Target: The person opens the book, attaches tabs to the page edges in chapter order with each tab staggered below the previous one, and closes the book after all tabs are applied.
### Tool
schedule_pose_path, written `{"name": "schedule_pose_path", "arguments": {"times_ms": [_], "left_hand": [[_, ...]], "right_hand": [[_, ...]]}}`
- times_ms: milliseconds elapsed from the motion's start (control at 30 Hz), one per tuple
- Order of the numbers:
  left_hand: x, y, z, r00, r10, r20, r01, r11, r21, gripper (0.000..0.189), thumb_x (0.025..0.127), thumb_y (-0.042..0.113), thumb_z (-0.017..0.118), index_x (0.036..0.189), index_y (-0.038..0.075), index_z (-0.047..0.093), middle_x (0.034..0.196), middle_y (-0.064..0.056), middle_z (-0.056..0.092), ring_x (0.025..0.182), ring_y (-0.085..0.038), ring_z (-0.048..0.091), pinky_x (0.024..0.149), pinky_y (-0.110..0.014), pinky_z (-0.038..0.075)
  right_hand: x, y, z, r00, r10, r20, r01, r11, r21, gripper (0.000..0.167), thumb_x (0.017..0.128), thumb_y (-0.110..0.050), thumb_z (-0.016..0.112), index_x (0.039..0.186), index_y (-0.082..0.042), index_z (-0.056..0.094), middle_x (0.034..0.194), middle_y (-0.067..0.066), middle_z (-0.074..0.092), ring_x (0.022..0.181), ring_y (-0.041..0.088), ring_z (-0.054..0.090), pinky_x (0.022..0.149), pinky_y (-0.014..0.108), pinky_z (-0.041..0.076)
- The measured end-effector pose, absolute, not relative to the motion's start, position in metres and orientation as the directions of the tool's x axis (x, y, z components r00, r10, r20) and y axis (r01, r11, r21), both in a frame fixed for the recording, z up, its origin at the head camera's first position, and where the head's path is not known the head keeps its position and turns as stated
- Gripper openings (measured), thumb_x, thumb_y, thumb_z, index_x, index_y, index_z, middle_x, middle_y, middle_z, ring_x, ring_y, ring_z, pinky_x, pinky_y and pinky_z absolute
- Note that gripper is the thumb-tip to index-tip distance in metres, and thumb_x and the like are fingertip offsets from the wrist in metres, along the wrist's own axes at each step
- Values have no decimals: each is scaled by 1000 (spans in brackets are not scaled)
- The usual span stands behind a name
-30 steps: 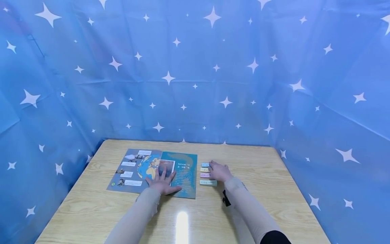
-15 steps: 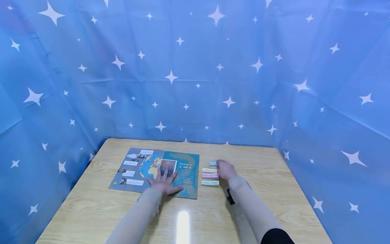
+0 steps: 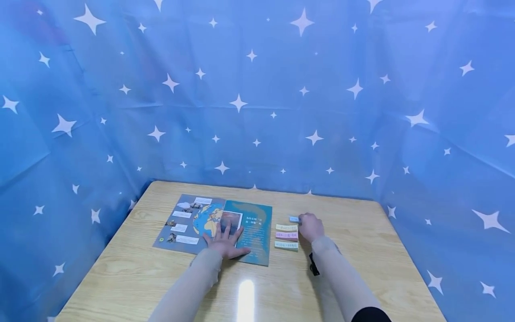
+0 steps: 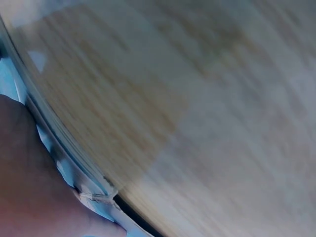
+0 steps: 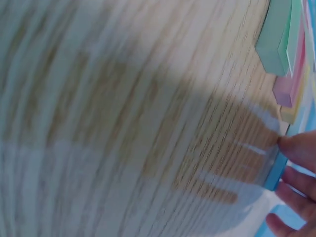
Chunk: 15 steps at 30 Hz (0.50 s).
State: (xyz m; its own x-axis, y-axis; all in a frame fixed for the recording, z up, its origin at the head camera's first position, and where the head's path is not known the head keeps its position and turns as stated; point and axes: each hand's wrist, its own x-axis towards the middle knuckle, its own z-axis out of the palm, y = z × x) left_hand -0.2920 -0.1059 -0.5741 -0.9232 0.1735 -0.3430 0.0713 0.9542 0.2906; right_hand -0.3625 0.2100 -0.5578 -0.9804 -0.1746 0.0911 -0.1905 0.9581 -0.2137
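An open magazine (image 3: 257, 237) with a globe picture lies on the table. My left hand (image 3: 226, 244) rests on it with the fingers spread, and its near edge (image 4: 84, 168) shows in the left wrist view. To the right, yellow (image 3: 286, 227), pink (image 3: 287, 235) and green (image 3: 286, 245) sticky note pads with handwriting lie in a column. A blue sticky note pad (image 3: 294, 219) sits at the far end, offset to the right. My right hand (image 3: 311, 227) pinches its right end between thumb and fingers, as the right wrist view also shows (image 5: 276, 172).
The light wooden table (image 3: 346, 259) has a bright light reflection near its front. A blue curtain with white stars (image 3: 257, 89) stands close behind the table and along both sides.
My right hand has drawn the blue sticky note pad to the right, out of line with the other pads. The left hand stays on the magazine. The head view has shifted slightly left.
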Motion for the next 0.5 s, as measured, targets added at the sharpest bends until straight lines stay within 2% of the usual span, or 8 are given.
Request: {"name": "schedule_pose_path", "arguments": {"times_ms": [233,500], "left_hand": [[-296,-104,-585,-930,170,-327,77,957,279,96,71,91,37,153,46,15,162,0,-6,143,-37,-17,94,-81,-11],[-297,-106,-586,-934,165,-318,76,959,275,98,70,93,36,153,46,14,162,1,-7,143,-37,-17,95,-81,-10]], "right_hand": [[-361,218,-562,-974,-185,133,-212,949,-233,16,86,-1,62,99,-2,73,86,12,66,77,29,62,68,51,53],[-362,219,-561,-979,-170,111,-188,966,-179,14,87,-3,63,96,-3,74,87,11,63,81,29,60,70,50,53]]}}
